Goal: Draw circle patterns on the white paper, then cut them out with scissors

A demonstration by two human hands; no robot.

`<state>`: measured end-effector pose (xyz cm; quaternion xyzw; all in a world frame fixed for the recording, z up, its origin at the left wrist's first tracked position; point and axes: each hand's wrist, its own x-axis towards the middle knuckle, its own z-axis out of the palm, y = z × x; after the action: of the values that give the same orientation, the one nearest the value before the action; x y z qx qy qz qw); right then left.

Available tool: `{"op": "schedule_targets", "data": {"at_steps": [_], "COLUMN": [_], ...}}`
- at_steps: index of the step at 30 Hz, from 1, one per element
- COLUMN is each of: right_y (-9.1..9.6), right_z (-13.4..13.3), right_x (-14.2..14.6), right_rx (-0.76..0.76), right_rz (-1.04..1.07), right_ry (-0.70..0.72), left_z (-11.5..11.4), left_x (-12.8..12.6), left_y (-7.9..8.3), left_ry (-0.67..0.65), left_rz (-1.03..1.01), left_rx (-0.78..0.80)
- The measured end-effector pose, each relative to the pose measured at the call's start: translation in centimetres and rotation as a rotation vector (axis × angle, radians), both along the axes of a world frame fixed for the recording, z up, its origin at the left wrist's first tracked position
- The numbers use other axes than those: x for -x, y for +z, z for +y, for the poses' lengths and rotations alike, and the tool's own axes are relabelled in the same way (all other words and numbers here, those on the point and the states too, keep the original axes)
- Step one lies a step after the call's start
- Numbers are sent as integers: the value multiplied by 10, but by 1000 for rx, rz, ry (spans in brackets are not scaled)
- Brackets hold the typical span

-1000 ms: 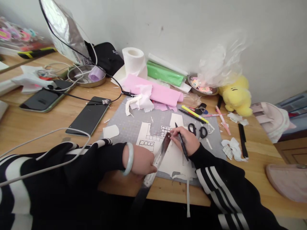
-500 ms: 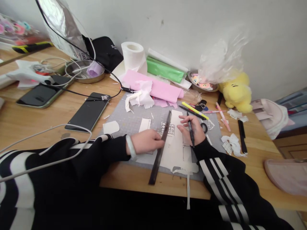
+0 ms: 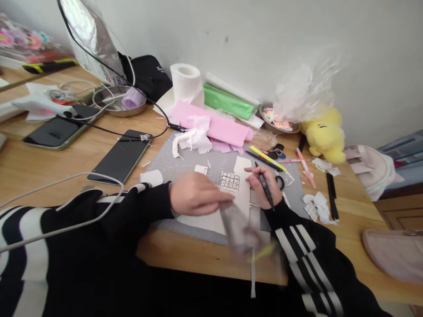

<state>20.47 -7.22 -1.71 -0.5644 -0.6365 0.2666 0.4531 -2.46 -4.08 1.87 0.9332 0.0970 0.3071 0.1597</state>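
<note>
In the left hand, one end of a blurred strip, apparently a ruler, is pinched in the grip between thumb and fingers; its far end is smeared toward the desk edge, and whether the paper is touched by it can't be told. In the right hand, a black pen is held slanting across loosely curled fingers, with index and thumb apart and the line-drawing pose not taken up. Ruler is located over the lower right of the paper, below the drawn circle grid. For good handling, the ruler should be laid flat, pressed with spread fingers kept back from the drawing edge, and the pen pinched nearer its tip; the paper could be dragged if the ruler is swung low. Paper is backed by the grey mat; near edge of the desk is close in front, overhung by a paper strip that could be snagged. On the right, room is narrowed by a scissors handle just beside the hand; on the left, a white cable is draped over the sleeve, so wide sweeps are best avoided.
</note>
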Motion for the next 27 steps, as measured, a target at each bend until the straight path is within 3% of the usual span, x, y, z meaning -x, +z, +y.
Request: {"op": "schedule_targets", "data": {"at_steps": [2,5,11,19,21,24,27], "right_y": [2,6,7,3,4,6,10], "right_z": [-1,-3,-3,0,-1,-2,-4], "right_x": [0,3,7,4,4,5,7], "right_rx": [24,35,-119,-209,-203,-149,-29], "right_rz": [-36,-160,-426,-452,-447,-433,-382], "right_ry": [30,87,273,324,330,298,178], "left_z": [-2,-9,-13,-12,-11,-7,1], "left_x": [1,-3,-6,-6,-6,-4,-3], "left_y": [-2,-9,-17,-18,-16,-9,-1], "left_ry": [-247,-375,-363,-355,-288,-20,254], "left_rz": [51,197,307,202,167,62,-106], "left_rx": [-252,-357,-231,-200,-184,-75,280]}}
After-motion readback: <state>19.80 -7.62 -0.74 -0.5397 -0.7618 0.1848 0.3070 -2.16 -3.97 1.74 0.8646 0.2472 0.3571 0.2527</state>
